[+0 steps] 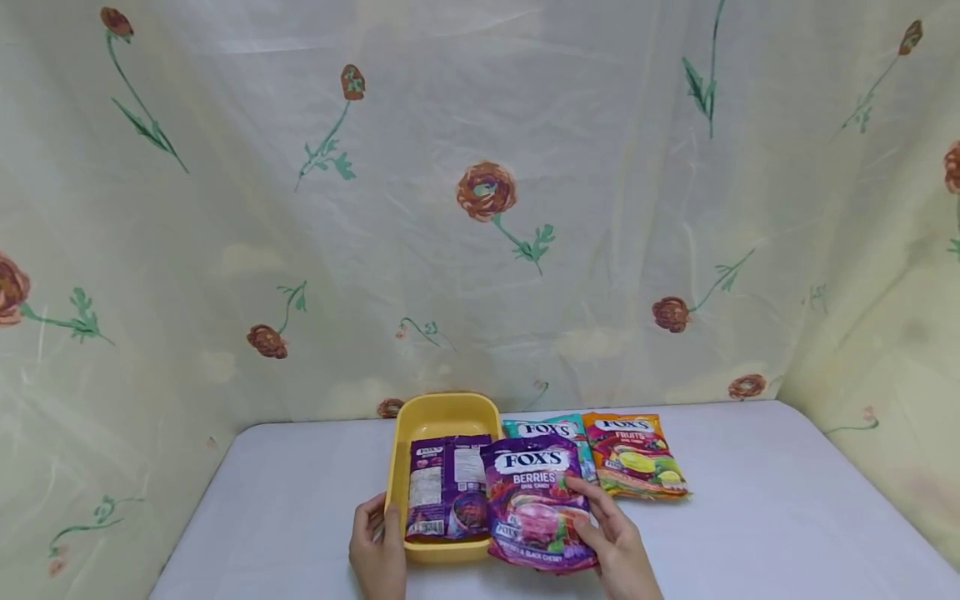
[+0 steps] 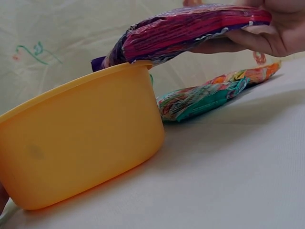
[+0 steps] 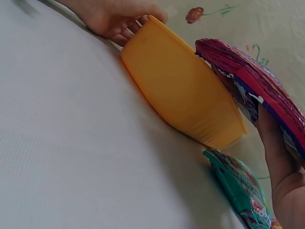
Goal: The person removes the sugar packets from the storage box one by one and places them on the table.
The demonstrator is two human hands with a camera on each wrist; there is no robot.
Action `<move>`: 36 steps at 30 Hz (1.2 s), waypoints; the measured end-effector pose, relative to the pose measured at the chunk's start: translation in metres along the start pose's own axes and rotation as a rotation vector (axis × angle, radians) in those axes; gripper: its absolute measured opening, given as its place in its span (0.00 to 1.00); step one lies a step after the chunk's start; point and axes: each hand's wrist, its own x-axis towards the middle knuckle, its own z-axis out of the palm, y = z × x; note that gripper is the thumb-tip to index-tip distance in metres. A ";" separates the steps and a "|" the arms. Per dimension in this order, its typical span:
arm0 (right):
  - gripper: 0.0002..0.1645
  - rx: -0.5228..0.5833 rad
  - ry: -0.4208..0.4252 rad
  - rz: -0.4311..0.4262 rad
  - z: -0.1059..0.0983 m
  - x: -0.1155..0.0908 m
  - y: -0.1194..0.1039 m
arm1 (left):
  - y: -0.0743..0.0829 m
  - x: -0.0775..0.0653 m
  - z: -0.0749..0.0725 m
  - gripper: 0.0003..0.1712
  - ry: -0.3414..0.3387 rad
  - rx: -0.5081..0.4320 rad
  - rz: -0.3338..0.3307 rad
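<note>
My right hand [image 1: 617, 542] holds a purple bag of berry candy [image 1: 536, 504] by its right side, thumb on the front and fingers at the edge. The bag is raised over the right rim of a yellow tub [image 1: 448, 408], its lettered front facing up. In the right wrist view the fingers [image 3: 274, 143] support the bag from underneath. My left hand [image 1: 380, 546] grips the tub's left wall near the front corner, thumb at the rim. Inside the tub lies another purple candy bag [image 1: 448, 487], back side up, partly covered by the held one.
A teal candy bag [image 1: 551, 427] lies just right of the tub, partly hidden behind the held bag. Beside it is an orange bag of fruit candy [image 1: 636, 458]. All rest on a white table [image 1: 292, 500], with a flowered curtain [image 1: 420, 275] behind.
</note>
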 end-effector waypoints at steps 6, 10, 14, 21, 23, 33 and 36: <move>0.27 -0.004 0.004 -0.017 -0.003 0.001 0.003 | 0.001 0.001 0.001 0.14 -0.010 -0.005 -0.007; 0.28 -0.024 0.013 -0.017 -0.005 0.000 0.004 | 0.000 0.001 0.001 0.14 -0.012 -0.005 -0.013; 0.28 -0.057 0.023 -0.007 -0.007 -0.001 0.004 | 0.000 0.001 0.001 0.14 -0.003 -0.009 -0.002; 0.29 -0.097 0.034 -0.004 -0.011 -0.003 0.006 | 0.000 0.000 0.001 0.13 -0.003 -0.012 0.007; 0.28 -0.105 0.042 0.001 -0.012 -0.003 0.006 | 0.000 -0.001 0.001 0.13 -0.002 -0.006 0.006; 0.27 -0.143 0.065 0.006 -0.015 -0.006 0.008 | 0.000 -0.001 0.001 0.15 -0.025 -0.003 -0.022; 0.27 -0.153 0.062 0.003 -0.016 -0.007 0.009 | 0.001 -0.001 0.001 0.15 -0.026 -0.009 -0.032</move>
